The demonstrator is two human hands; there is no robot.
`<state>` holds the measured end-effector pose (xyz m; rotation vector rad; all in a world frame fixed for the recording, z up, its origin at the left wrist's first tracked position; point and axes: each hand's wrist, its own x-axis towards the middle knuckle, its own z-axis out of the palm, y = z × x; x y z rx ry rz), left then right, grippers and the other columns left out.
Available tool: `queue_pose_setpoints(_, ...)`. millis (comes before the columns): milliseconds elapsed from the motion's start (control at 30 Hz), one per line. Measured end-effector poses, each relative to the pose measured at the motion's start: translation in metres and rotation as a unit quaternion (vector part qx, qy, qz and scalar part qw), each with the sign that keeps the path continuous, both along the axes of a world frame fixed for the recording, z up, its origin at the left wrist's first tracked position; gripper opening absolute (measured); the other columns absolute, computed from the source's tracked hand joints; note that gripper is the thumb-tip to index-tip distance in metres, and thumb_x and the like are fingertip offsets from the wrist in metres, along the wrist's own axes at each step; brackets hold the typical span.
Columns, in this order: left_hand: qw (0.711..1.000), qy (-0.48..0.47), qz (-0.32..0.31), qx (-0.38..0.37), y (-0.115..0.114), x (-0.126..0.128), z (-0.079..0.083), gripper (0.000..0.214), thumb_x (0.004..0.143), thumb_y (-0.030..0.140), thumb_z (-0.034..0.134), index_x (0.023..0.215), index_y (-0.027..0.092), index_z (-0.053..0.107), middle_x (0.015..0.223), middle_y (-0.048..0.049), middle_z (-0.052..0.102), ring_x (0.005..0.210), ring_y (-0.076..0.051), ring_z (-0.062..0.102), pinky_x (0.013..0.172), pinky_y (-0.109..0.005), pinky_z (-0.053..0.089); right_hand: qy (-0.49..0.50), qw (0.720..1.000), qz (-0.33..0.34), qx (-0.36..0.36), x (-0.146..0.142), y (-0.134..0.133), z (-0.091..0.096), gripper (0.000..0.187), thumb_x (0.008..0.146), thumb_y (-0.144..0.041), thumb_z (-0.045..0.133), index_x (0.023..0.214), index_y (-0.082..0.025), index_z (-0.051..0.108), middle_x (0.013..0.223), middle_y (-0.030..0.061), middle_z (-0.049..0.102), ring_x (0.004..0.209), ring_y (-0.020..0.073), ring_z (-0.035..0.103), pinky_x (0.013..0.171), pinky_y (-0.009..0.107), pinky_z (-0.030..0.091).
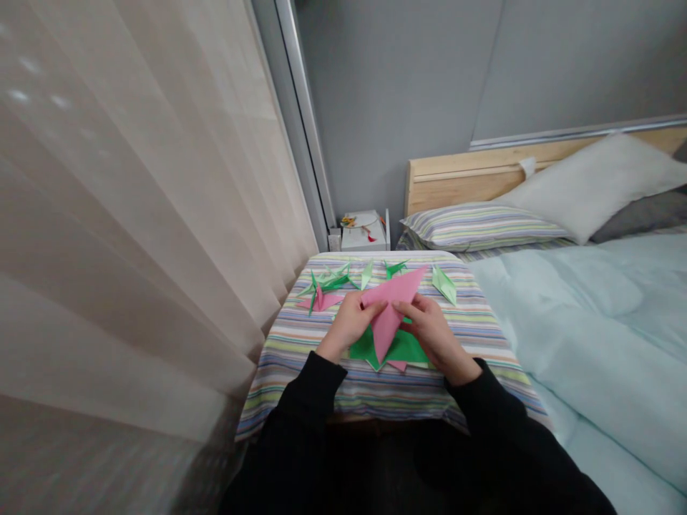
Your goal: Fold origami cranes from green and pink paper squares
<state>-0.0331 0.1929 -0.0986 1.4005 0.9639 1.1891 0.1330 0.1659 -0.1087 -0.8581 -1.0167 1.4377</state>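
Holding a folded pink origami paper point(389, 307) in both hands, close together, over a striped cloth point(370, 393).

Left to right on my feed: sheer curtain point(134, 214); pink origami crane point(320, 300) and green origami cranes point(327, 282) on the cloth; left hand point(348, 322) pinching the paper's left edge; green paper point(368, 349) just beneath; right hand point(434, 336) pinching its right edge; green folded piece point(444, 285) beyond; pale blue duvet point(590, 322).
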Motion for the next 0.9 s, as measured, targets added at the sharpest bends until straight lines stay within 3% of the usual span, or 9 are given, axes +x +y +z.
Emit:
queue_pose_setpoints(67,1.0,-0.017,0.011,0.022,0.005,0.001,0.008,0.029,0.062,0.027,0.093,0.077,0.013,0.073,0.072,-0.0044,0.073,0.067,-0.019,0.066,0.061,-0.026,0.049,0.007,0.999,-0.049,-0.01,0.0,0.006,-0.002,0.035,0.072,-0.04,0.085,0.096,-0.017,0.074,0.092,0.0068,0.079,0.085,0.0229,0.072,0.069,0.032,0.059)
queue_pose_setpoints(167,0.998,-0.057,0.019,0.019,0.013,0.003,0.013,0.034,0.063,0.031,0.092,0.087,0.013,0.076,0.077,-0.0068,0.077,0.068,-0.02,0.069,0.063,-0.027,0.052,0.014,0.998,-0.061,-0.027,0.001,0.015,-0.001,0.037,0.066,-0.039,0.088,0.092,-0.016,0.075,0.087,0.0068,0.078,0.082,0.0239,0.071,0.067,0.034,0.061)
queue_pose_setpoints(367,0.994,-0.109,0.016,0.001,0.022,0.001,-0.004,0.039,0.069,0.039,0.089,0.093,0.011,0.078,0.075,-0.0075,0.077,0.063,-0.018,0.067,0.06,-0.026,0.05,0.033,0.996,-0.077,-0.032,-0.006,0.024,-0.003,0.04,0.062,-0.041,0.09,0.089,-0.016,0.075,0.084,0.0068,0.077,0.077,0.0225,0.07,0.066,0.035,0.06)
queue_pose_setpoints(500,0.995,-0.103,-0.005,-0.003,0.022,-0.001,-0.014,0.036,0.07,0.041,0.088,0.088,0.011,0.078,0.069,-0.0048,0.072,0.058,-0.014,0.06,0.055,-0.024,0.045,0.014,0.995,-0.092,-0.022,-0.011,0.027,-0.02,0.037,0.064,-0.044,0.089,0.085,-0.017,0.075,0.082,0.0075,0.078,0.076,0.0247,0.069,0.065,0.036,0.058)
queue_pose_setpoints(600,0.997,-0.068,0.021,0.025,0.02,-0.003,-0.013,0.032,0.074,0.042,0.083,0.077,0.012,0.075,0.061,-0.0005,0.063,0.052,-0.01,0.047,0.05,-0.022,0.033,-0.015,0.993,-0.115,0.013,-0.011,0.028,-0.029,0.032,0.067,-0.044,0.087,0.082,-0.018,0.075,0.08,0.0072,0.078,0.074,0.0253,0.069,0.067,0.038,0.056)
queue_pose_setpoints(733,0.996,-0.048,0.059,0.054,0.016,-0.004,-0.009,0.032,0.076,0.042,0.081,0.066,0.014,0.069,0.055,0.0035,0.051,0.051,-0.008,0.036,0.05,-0.023,0.026,-0.057,0.984,-0.159,0.059,-0.011,0.024,-0.029,0.03,0.069,-0.043,0.086,0.083,-0.018,0.077,0.083,0.008,0.079,0.074,0.0253,0.069,0.07,0.038,0.053)
queue_pose_setpoints(900,0.996,-0.06,0.049,0.051,0.013,-0.003,-0.007,0.035,0.076,0.041,0.08,0.059,0.015,0.064,0.051,0.0049,0.044,0.05,-0.007,0.032,0.05,-0.024,0.026,-0.063,0.976,-0.2,0.058,-0.012,0.02,-0.029,0.028,0.067,-0.04,0.088,0.081,-0.017,0.078,0.079,0.007,0.078,0.067,0.0221,0.066,0.066,0.036,0.052)
